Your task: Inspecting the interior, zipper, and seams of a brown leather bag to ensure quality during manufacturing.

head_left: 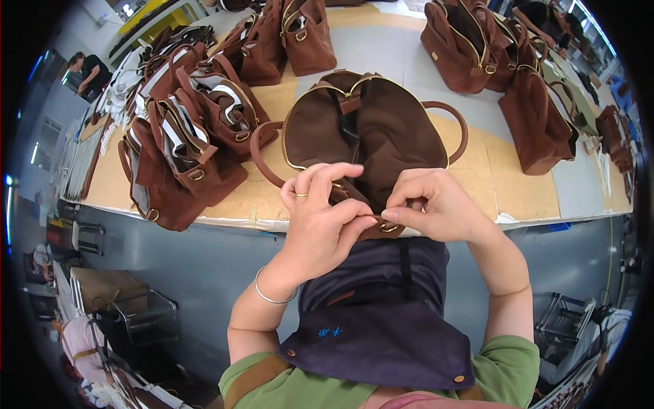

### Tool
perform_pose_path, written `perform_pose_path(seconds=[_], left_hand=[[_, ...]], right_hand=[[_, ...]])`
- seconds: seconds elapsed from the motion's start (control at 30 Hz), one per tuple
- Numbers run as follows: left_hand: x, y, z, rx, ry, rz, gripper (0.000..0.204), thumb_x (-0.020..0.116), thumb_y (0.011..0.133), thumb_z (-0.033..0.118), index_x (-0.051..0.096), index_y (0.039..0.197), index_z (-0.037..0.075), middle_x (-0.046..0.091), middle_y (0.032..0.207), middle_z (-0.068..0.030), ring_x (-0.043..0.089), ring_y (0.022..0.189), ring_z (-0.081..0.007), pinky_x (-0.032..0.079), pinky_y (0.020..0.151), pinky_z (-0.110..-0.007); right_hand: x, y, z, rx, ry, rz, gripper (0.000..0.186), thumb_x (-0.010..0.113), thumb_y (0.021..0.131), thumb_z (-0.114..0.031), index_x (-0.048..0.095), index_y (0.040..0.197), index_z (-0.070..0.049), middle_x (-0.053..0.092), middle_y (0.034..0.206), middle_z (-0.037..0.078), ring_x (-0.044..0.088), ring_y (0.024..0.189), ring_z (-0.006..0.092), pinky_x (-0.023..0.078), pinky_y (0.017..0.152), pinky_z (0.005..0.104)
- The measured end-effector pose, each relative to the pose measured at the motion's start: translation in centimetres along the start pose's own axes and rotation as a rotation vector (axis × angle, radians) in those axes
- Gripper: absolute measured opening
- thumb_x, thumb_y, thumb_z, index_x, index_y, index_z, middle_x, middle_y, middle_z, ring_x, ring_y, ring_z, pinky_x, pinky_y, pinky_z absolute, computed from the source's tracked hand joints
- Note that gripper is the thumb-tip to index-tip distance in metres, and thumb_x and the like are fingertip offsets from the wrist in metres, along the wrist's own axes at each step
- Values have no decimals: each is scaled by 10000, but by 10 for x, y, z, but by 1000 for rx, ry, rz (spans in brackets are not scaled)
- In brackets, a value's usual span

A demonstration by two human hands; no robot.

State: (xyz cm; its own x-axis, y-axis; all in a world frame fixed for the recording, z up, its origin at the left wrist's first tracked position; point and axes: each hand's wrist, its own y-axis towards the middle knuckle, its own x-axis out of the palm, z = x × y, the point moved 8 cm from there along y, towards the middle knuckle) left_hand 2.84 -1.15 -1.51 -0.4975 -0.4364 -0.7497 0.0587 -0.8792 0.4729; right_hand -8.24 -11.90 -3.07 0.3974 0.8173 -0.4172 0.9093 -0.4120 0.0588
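Note:
A brown handbag [402, 129] lies spread wide at the table's front edge. Its dark brown lining faces up, with a gold zip around the rim and a handle folded out to each side. My left hand [320, 218] pinches the bag's near end between thumb and forefinger, its other fingers raised. My right hand [432, 204] is closed in a pinch at the same spot, its fingertips almost touching the left ones. Just below the fingertips shows a gold metal ring [388, 228] on the bag's end. Any small piece between the fingertips is too hidden to make out.
Several brown handbags [184, 143] stand crowded on the left of the table [470, 146]; more handbags [538, 123] stand at the right and back. A person in dark clothes [92, 73] works at the far left. Metal-framed racks [146, 317] stand on the floor behind.

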Motion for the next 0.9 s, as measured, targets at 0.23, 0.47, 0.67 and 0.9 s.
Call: perform_pose_path(seconds=[0.23, 0.47, 0.67, 0.9], left_hand=[[-11, -16, -8, -22, -111, 271, 219, 797, 791, 234, 735, 992, 175, 474, 1367, -114, 404, 1294, -330, 277, 1060, -461], [-11, -35, -112, -546, -1047, 550, 502, 677, 911, 79, 486, 1364, -21, 534, 1351, -146, 512, 1241, -205, 390, 1059, -350], [-60, 78, -68, -312, -532, 4, 370, 582, 910, -38, 550, 1278, -21, 683, 1078, -69, 627, 1018, -140, 483, 915, -291], [-28, 174, -69, -105, 83, -299, 327, 643, 892, 111, 621, 1213, 56, 720, 1060, -122, 684, 1023, -263, 498, 925, -393]], right_hand=[[-37, -12, -18, -253, -81, 310, 159, 736, 845, -45, 711, 999, -74, 645, 925, 22, 499, 610, 53, 384, 523, 200], [-102, -16, 60, 143, 410, 575, 395, 610, 965, -127, 556, 1355, -101, 617, 1004, 21, 425, 563, 22, 332, 491, 173], [-62, -27, -22, -188, 314, 301, 512, 625, 903, -27, 512, 1402, -37, 655, 1118, 40, 522, 629, 22, 419, 538, 158], [24, -33, -66, -330, 163, -50, 757, 702, 842, -38, 365, 1518, -94, 619, 1215, 114, 657, 861, 174, 565, 611, 245]])
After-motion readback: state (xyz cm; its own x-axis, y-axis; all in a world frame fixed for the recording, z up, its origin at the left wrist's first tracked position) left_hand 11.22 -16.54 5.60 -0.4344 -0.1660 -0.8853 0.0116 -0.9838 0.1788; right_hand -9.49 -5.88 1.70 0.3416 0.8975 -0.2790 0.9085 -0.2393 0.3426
